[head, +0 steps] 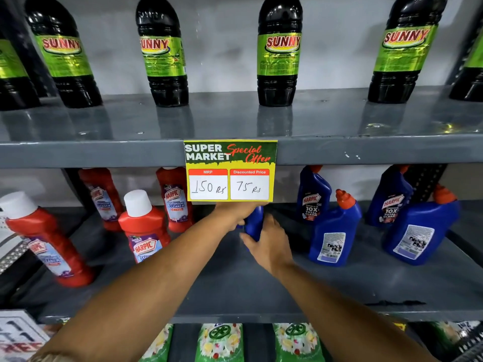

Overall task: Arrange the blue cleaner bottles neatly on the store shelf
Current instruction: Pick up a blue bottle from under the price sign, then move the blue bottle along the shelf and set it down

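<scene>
Both hands grasp one blue Harpic bottle [255,222] directly beneath the yellow price tag [229,170] on the grey middle shelf [235,291]. The left hand [234,214] wraps its upper part, partly hidden behind the tag; the right hand [269,244] cups its lower side. Right of the tag stand four more blue Harpic bottles [333,231], two showing their back labels. Left of the tag stand red Harpic bathroom cleaner bottles [146,228].

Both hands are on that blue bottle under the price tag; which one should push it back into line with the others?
Probably the right hand: it cups the blue bottle from the front, while the left hand grips its far side.
</scene>
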